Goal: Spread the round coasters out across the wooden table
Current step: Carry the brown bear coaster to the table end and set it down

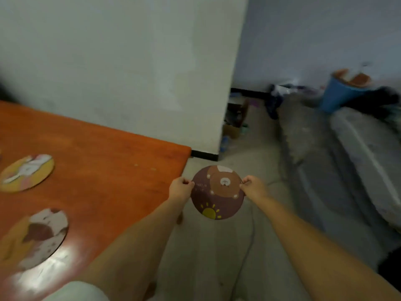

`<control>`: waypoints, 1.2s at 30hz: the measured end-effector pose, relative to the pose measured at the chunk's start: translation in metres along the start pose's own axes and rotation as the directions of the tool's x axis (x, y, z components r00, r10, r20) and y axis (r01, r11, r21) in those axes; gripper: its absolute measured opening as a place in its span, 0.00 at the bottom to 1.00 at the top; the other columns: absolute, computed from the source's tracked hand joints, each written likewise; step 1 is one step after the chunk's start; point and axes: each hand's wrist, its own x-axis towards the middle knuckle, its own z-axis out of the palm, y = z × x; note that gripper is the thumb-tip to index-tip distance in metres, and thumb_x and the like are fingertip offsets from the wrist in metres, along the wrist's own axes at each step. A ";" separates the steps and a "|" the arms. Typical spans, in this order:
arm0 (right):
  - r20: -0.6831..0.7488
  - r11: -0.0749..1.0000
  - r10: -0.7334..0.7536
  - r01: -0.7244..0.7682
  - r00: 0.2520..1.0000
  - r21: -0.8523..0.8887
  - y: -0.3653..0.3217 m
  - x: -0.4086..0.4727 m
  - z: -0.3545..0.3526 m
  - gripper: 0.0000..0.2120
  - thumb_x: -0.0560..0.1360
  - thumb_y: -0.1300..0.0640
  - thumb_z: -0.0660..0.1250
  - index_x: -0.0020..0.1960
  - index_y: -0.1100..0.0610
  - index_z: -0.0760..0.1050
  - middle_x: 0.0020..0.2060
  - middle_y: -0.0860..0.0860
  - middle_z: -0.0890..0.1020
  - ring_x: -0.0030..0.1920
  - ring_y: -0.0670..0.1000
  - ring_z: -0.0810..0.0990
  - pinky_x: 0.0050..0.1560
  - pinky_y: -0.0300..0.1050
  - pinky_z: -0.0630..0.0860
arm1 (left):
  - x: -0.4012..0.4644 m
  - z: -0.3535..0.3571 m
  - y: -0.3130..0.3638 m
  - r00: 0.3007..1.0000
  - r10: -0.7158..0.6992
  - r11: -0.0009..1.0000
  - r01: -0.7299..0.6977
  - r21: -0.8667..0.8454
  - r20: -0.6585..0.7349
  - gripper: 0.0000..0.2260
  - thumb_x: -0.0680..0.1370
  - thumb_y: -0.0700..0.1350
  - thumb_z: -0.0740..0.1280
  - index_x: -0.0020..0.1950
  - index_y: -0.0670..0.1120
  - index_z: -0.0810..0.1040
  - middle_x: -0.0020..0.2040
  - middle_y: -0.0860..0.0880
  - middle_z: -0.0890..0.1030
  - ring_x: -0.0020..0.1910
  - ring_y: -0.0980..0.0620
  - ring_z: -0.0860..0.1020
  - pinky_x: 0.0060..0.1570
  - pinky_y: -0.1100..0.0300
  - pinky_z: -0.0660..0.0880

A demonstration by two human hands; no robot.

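Note:
I hold a round brown coaster [218,198] with a bear face and a yellow sun, out past the right edge of the orange wooden table [97,161], over the floor. My left hand [181,187] pinches its left rim and my right hand [252,187] pinches its right rim. Two other round coasters lie flat on the table: a yellow one [27,172] at the left and a pale brown-and-white one [34,237] nearer to me.
A white wall [121,72] stands right behind the table. To the right lies a grey concrete floor [271,213] with a thin cable, a grey mattress-like slab [368,153], a blue bin [338,94] and clutter with a cardboard box [234,127] by the wall corner.

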 end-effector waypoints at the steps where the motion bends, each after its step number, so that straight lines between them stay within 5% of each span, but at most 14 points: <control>1: 0.050 0.999 -0.039 0.041 0.998 -0.023 -0.010 0.013 0.005 0.04 0.75 0.62 0.65 0.48 0.61 0.77 0.50 0.62 0.84 0.52 0.61 0.82 0.52 0.47 0.75 | 0.002 -0.007 -0.003 0.997 -0.028 0.999 0.027 -0.019 -0.074 0.11 0.75 0.40 0.67 0.33 0.46 0.73 0.36 0.45 0.78 0.41 0.45 0.77 0.44 0.55 0.75; 8: 0.340 0.943 -0.281 0.324 0.898 -0.076 -0.088 0.058 0.065 0.09 0.76 0.61 0.65 0.52 0.64 0.78 0.50 0.61 0.83 0.52 0.61 0.81 0.56 0.56 0.79 | -0.020 -0.054 -0.043 0.882 -0.246 0.959 0.160 -0.235 -0.401 0.15 0.76 0.37 0.66 0.30 0.48 0.70 0.35 0.43 0.76 0.40 0.45 0.74 0.47 0.45 0.77; 11: 0.464 0.877 -0.389 0.474 0.796 -0.077 -0.122 0.054 0.108 0.08 0.75 0.60 0.65 0.52 0.63 0.78 0.51 0.60 0.83 0.53 0.60 0.80 0.51 0.50 0.76 | -0.029 -0.086 -0.067 0.796 -0.339 0.932 0.210 -0.296 -0.501 0.16 0.76 0.38 0.66 0.30 0.49 0.69 0.31 0.48 0.73 0.39 0.45 0.74 0.39 0.52 0.74; 17: 0.621 0.759 -0.453 0.642 0.639 -0.107 -0.177 0.044 0.186 0.06 0.76 0.61 0.64 0.49 0.62 0.77 0.51 0.60 0.82 0.46 0.57 0.77 0.43 0.43 0.68 | -0.023 -0.139 -0.115 0.683 -0.463 0.881 0.283 -0.380 -0.565 0.15 0.75 0.37 0.66 0.30 0.48 0.68 0.32 0.45 0.73 0.41 0.46 0.74 0.48 0.45 0.77; 24: 0.694 0.665 -0.426 0.721 0.580 -0.195 -0.209 0.057 0.237 0.08 0.77 0.61 0.63 0.52 0.65 0.76 0.50 0.61 0.81 0.48 0.59 0.78 0.47 0.50 0.75 | -0.002 -0.157 -0.137 0.659 -0.496 0.868 0.390 -0.307 -0.565 0.17 0.77 0.39 0.65 0.29 0.48 0.66 0.29 0.48 0.70 0.37 0.45 0.73 0.39 0.54 0.71; 29: 0.770 0.495 -0.352 0.804 0.532 -0.330 -0.208 0.063 0.258 0.04 0.78 0.60 0.60 0.44 0.57 0.67 0.45 0.56 0.76 0.39 0.52 0.71 0.32 0.42 0.64 | 0.002 -0.159 -0.143 0.727 -0.484 0.848 0.528 -0.054 -0.488 0.11 0.76 0.39 0.64 0.35 0.45 0.65 0.40 0.43 0.72 0.40 0.45 0.70 0.40 0.54 0.67; 33: 0.816 0.375 -0.316 0.854 0.483 -0.361 -0.217 0.067 0.263 0.05 0.77 0.59 0.60 0.52 0.59 0.69 0.50 0.58 0.77 0.49 0.58 0.77 0.42 0.49 0.73 | 0.009 -0.170 -0.136 0.765 -0.501 0.811 0.578 0.090 -0.405 0.05 0.76 0.41 0.64 0.47 0.42 0.69 0.47 0.39 0.74 0.42 0.44 0.71 0.39 0.52 0.69; 36: 0.821 0.359 -0.322 0.863 0.471 -0.355 -0.227 0.074 0.262 0.14 0.76 0.55 0.65 0.59 0.59 0.69 0.58 0.59 0.78 0.58 0.60 0.77 0.55 0.54 0.75 | 0.012 -0.184 -0.133 0.751 -0.548 0.795 0.604 0.050 -0.368 0.17 0.74 0.44 0.69 0.58 0.39 0.70 0.54 0.38 0.77 0.51 0.40 0.77 0.45 0.48 0.75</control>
